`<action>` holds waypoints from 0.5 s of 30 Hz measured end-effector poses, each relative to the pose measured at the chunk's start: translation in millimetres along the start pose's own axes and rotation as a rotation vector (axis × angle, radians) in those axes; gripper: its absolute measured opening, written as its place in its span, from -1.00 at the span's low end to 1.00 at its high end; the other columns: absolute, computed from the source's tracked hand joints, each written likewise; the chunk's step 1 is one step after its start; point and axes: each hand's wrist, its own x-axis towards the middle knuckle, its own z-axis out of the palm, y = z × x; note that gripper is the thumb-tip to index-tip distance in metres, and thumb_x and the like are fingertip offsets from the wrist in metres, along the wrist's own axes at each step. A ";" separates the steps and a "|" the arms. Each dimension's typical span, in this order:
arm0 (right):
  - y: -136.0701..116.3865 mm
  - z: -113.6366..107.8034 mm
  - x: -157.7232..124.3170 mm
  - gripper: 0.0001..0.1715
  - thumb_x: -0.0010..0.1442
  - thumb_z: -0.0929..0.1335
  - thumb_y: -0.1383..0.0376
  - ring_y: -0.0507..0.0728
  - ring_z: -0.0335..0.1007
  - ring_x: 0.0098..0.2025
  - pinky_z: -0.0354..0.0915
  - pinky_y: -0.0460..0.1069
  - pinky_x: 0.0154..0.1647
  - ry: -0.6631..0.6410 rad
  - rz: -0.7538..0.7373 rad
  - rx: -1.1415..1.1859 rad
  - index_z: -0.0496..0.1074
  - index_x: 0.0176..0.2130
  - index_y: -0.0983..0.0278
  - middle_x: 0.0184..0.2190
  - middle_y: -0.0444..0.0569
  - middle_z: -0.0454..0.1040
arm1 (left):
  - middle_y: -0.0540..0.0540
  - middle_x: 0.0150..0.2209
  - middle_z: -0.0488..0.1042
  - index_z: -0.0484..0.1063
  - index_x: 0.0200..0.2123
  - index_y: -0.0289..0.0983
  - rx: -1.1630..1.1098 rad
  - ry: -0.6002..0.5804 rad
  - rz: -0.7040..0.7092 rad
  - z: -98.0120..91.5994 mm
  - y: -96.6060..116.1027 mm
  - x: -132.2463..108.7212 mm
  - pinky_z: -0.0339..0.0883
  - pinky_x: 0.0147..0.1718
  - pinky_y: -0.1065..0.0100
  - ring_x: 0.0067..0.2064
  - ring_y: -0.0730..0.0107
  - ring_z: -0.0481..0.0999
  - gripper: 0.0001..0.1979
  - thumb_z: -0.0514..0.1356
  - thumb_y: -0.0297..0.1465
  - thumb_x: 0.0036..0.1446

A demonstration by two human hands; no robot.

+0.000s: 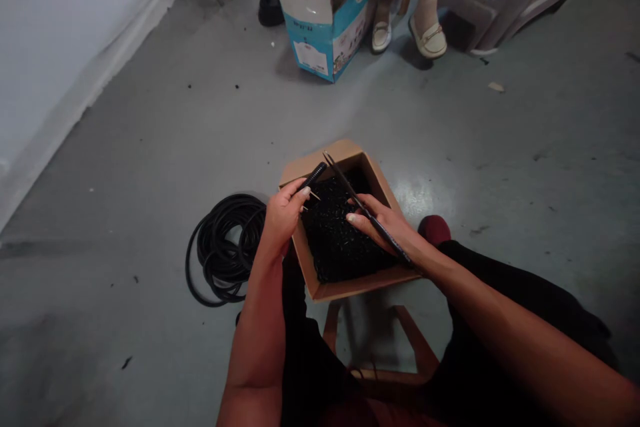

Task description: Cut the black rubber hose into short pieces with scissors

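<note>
My left hand (284,217) is shut on a short black ribbed tube (315,177) above the rim of a shallow cardboard box (350,159). Two thin pale slivers (313,195) stick out near those fingers. My right hand (385,227) holds a long slim black two-pronged tool (357,197), its tip pointing over the box's far corner. That hand rests just above a heap of small black pieces (335,237) filling the box. Beside my left hand, a coil of black cable (225,250) lies on the floor.
The cardboard box sits on a wooden stool (380,347) between my black-clad knees. Ahead stand a blue and white carton (327,13), a seated person's feet in white shoes (410,33) and a grey plastic stool (475,7). A white sheet (65,47) runs along the left.
</note>
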 end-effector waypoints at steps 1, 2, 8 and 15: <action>0.3 -0.7 -0.5 -0.46 0.16 0.28 0.03 0.22 0.40 -0.07 0.25 0.06 -0.09 -0.005 -0.008 -0.005 0.29 0.07 0.21 -0.09 0.02 0.48 | -0.04 -0.36 0.47 0.45 0.01 -0.29 -0.014 0.000 -0.007 -0.3 -0.5 0.5 0.23 -0.44 0.48 -0.43 0.54 0.34 -0.59 0.11 -0.26 0.13; 0.5 -1.1 -1.1 -0.46 0.17 0.28 0.03 0.22 0.40 -0.06 0.25 0.06 -0.08 -0.012 -0.015 -0.009 0.28 0.08 0.20 -0.09 0.01 0.48 | -0.03 -0.39 0.45 0.44 0.03 -0.29 -0.034 -0.003 -0.009 -0.4 -1.0 0.9 0.21 -0.46 0.49 -0.45 0.55 0.32 -0.58 0.10 -0.26 0.14; -6.0 -1.8 -6.1 -0.43 0.16 0.29 0.05 0.24 0.42 -0.10 0.27 0.04 -0.15 -0.071 -0.015 -0.050 0.27 0.10 0.25 -0.11 0.07 0.50 | 0.00 -0.45 0.37 0.43 0.02 -0.31 -0.157 -0.091 0.005 3.3 1.2 -0.6 0.15 -0.48 0.48 -0.50 0.59 0.22 -0.58 0.12 -0.27 0.12; -6.3 -4.3 -5.7 -0.41 0.16 0.29 0.04 0.24 0.42 -0.11 0.26 0.06 -0.15 -0.066 -0.037 -0.019 0.26 0.11 0.25 -0.11 0.09 0.49 | -0.01 -0.44 0.35 0.44 0.00 -0.33 -0.150 -0.200 0.018 8.0 8.2 -1.8 0.13 -0.47 0.47 -0.47 0.57 0.22 -0.60 0.12 -0.27 0.13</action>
